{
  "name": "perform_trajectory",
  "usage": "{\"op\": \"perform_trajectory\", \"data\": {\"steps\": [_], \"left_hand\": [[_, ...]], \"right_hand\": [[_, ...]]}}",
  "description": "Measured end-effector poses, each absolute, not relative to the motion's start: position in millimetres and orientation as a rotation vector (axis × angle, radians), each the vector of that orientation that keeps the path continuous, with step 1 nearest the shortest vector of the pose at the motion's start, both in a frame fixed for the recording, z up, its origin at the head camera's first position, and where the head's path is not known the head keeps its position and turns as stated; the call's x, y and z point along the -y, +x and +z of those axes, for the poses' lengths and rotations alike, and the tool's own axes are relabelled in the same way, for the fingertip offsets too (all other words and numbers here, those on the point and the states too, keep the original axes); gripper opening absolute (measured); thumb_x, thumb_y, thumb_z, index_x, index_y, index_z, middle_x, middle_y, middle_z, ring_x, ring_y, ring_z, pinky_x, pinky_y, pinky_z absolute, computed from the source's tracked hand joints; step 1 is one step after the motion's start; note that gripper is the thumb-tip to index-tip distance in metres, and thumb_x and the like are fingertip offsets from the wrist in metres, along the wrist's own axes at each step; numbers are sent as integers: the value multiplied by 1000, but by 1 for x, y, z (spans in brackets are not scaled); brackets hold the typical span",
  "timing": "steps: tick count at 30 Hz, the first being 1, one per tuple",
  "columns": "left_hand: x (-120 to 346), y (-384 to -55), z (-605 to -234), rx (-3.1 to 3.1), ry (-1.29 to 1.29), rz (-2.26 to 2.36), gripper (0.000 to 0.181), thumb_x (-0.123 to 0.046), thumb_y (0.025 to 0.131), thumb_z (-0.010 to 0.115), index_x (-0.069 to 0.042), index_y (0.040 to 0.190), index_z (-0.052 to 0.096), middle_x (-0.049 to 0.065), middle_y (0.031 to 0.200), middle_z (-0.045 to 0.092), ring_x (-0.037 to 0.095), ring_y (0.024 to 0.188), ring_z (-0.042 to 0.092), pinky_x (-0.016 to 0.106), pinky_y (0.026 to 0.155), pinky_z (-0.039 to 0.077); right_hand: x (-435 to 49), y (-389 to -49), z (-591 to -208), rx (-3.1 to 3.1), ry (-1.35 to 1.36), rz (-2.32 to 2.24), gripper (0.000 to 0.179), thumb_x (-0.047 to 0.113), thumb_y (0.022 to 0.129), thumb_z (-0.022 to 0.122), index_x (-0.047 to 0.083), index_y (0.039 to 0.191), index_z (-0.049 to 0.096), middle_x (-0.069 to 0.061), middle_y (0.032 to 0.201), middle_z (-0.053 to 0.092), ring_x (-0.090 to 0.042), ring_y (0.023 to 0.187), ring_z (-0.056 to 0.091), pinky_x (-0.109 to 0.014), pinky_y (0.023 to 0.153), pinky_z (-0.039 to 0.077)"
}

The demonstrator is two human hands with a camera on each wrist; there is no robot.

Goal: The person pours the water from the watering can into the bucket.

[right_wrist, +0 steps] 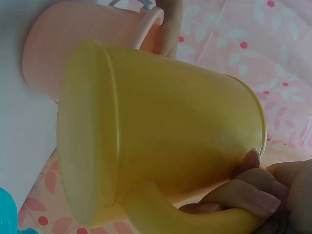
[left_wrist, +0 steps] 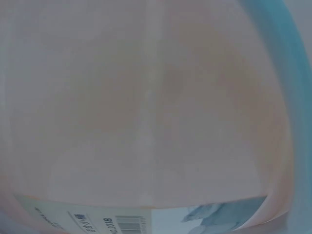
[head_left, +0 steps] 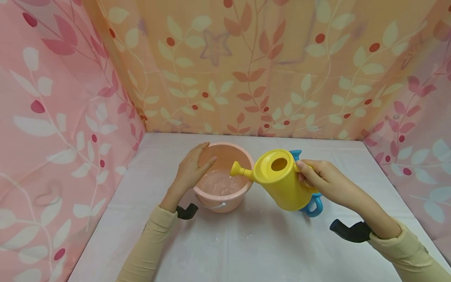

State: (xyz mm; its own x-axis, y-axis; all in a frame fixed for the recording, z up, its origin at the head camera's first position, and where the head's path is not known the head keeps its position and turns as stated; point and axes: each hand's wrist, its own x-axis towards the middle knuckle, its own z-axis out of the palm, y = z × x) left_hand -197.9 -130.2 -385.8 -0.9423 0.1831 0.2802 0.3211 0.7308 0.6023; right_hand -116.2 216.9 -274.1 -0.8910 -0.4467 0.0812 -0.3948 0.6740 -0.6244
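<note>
My right hand (head_left: 325, 182) grips the handle of a yellow watering can (head_left: 287, 192), tilted to the left. Its short flared spout reaches over the right rim of a pink bucket (head_left: 220, 203). Clear water (head_left: 223, 184) lies in the bucket. On the bucket's left rim rests my left hand (head_left: 192, 168), fingers fairly straight along the edge and thumb over the opening. In the right wrist view the yellow watering can (right_wrist: 180, 122) fills the middle, with curled fingers (right_wrist: 234, 195) at its handle. The left wrist view shows a pale, blurred wall above a printed label (left_wrist: 112, 222).
Behind the yellow can stands a blue watering can (head_left: 312, 207), mostly hidden. The white tabletop (head_left: 225, 250) has small drops in front of the bucket. Patterned cloth (head_left: 218, 90) closes off the back and both sides. A white bucket handle (head_left: 213, 205) hangs at the front.
</note>
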Motion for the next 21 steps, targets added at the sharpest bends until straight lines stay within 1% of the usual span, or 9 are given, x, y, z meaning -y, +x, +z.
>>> {"op": "perform_trajectory", "data": {"steps": [10, 21], "left_hand": [[130, -198, -385, 2724, -391, -1019, 62, -49, 90, 52, -17, 141, 38, 7, 145, 39, 28, 134, 35, 53, 103, 32], [130, -198, -386, 2724, -393, -1021, 62, -48, 90, 53, -18, 142, 37, 6, 145, 39, 27, 134, 34, 53, 104, 32]], "right_hand": [[-219, -119, -276, -2828, -725, -992, 32, 26, 101, 38, 13, 75, 52, 1, 59, 42, -15, 60, 48, -25, 53, 40], [-218, -119, -275, -2818, -690, -995, 32, 27, 101, 38, 13, 77, 53, -2, 61, 44, -17, 62, 49, -25, 54, 41]]}}
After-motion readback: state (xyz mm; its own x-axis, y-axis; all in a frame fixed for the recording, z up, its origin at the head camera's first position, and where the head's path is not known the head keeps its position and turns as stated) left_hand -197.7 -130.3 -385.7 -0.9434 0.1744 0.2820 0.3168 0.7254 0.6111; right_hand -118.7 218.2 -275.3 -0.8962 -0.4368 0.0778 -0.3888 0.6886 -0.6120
